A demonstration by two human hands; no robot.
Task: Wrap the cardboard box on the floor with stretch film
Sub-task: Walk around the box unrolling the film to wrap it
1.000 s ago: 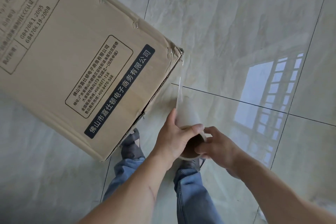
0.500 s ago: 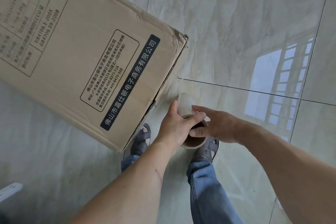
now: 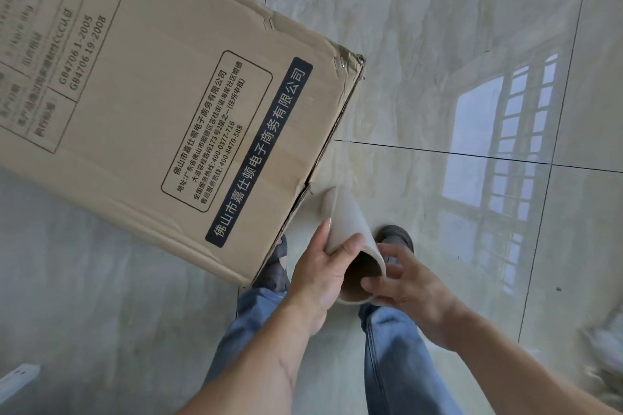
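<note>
A big brown cardboard box [image 3: 141,104] with black printed labels stands on the tiled floor, filling the upper left. Just past its near right edge I hold a stretch film roll [image 3: 347,222] with a brown cardboard core, its open end towards me. My left hand [image 3: 323,266] grips the roll's left side, thumb over the top. My right hand [image 3: 408,283] holds the core's open end with its fingers on the rim. A faint sheet of clear film runs from the roll up towards the box's right corner.
My legs in blue jeans [image 3: 391,364] and dark shoes [image 3: 394,239] stand just below the roll, one shoe tucked against the box's near corner. A white power strip [image 3: 17,381] lies at the lower left. Crumpled film [image 3: 603,347] lies at the right edge.
The roll has tilted so its side shows more, and both hands have shifted slightly down and right along with it. The view has moved a little relative to the box.
</note>
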